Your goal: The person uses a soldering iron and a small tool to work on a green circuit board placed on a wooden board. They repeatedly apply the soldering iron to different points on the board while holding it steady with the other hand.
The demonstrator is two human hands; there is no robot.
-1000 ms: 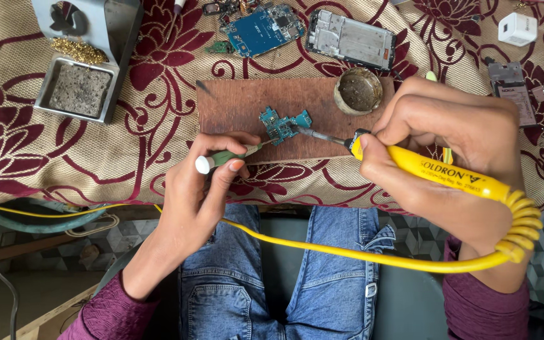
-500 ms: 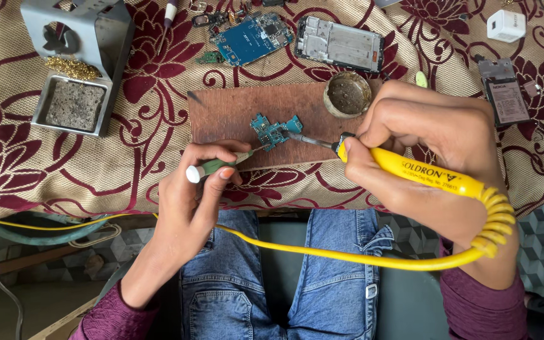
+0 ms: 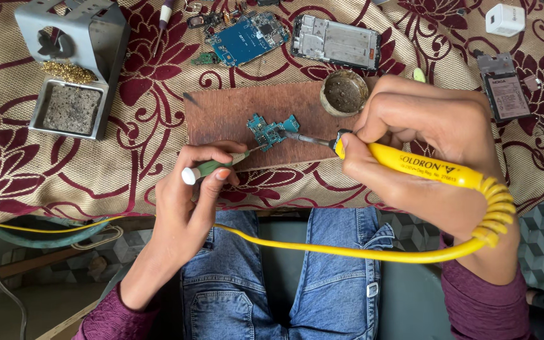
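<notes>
A small teal circuit board (image 3: 270, 130) lies on a brown wooden board (image 3: 234, 113) at the table's front. My right hand (image 3: 423, 145) grips a yellow soldering iron (image 3: 423, 167), whose metal tip touches the circuit board's right side. A yellow cord (image 3: 347, 252) runs from the iron across my lap. My left hand (image 3: 190, 201) holds a small green-handled tool (image 3: 212, 167) with a white cap. Its thin point rests on the circuit board's lower left edge.
A round tin of flux (image 3: 344, 92) stands on the wooden board's far right corner. A grey metal iron stand (image 3: 73, 69) with sponge and brass wool is far left. A blue circuit board (image 3: 247, 38), phone frame (image 3: 335, 41), phone battery (image 3: 505, 94) and white charger (image 3: 505, 19) lie behind.
The view has shifted slightly, so everything sits a little lower and left in frame. Both hands keep the same grips, with iron tip and tool point still at the small board.
</notes>
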